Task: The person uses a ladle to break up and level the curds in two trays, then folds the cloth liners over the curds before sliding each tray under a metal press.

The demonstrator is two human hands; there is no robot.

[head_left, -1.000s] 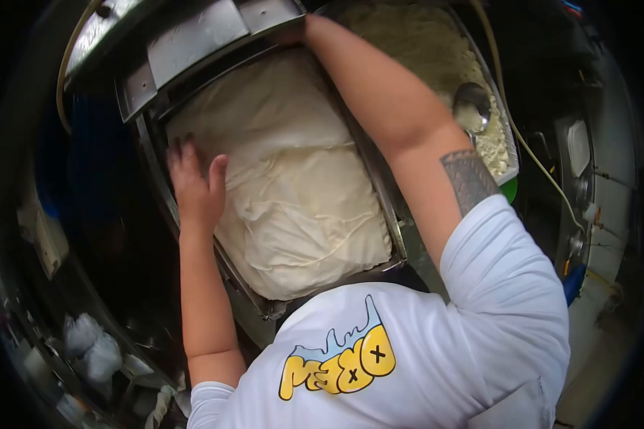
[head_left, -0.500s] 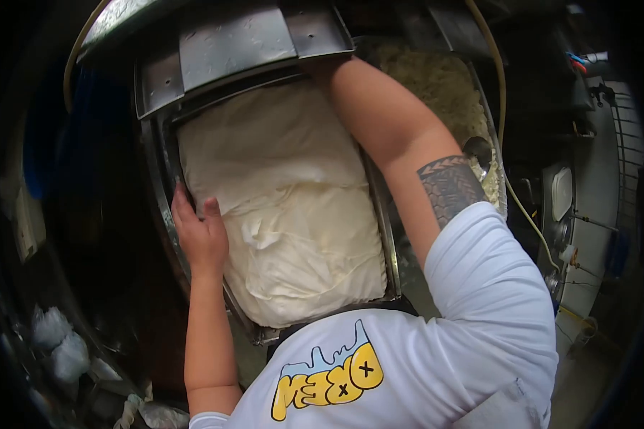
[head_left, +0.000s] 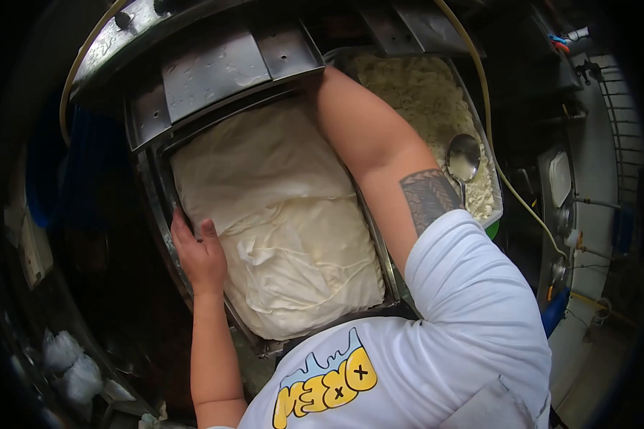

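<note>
Left hand (head_left: 202, 259) open, its fingers extended along the left side of a rectangular metal tray (head_left: 388, 275) and its thumb held apart, pointing up beside the edge of the covering within. Right forearm (head_left: 368, 125) reaching along the tray's other side and passing beneath a metal ledge (head_left: 215, 75); the right hand is hidden there, and its grip cannot be told. Filling the tray is a pale, cloth-like covering (head_left: 265, 171), smoother in its upper part and creased and folded toward the wearer's white shirt (head_left: 479, 286). The ledge, dark grey and spotted with droplets, overhangs the tray's far end. To the right, a pale plastic-looking tub (head_left: 496, 212) contains a lumpy, yellowish-white mass (head_left: 408, 93), on which rests a metal spoon (head_left: 463, 157). A beige hose (head_left: 484, 96) runs down past the tub. Surroundings, dimly lit: a blue object (head_left: 46, 189) at far left; crumpled translucent plastic bags (head_left: 81, 375) at lower left; and, at right, a white lid-like piece (head_left: 559, 176) near a pale wall (head_left: 590, 222) with pipe fittings.
</note>
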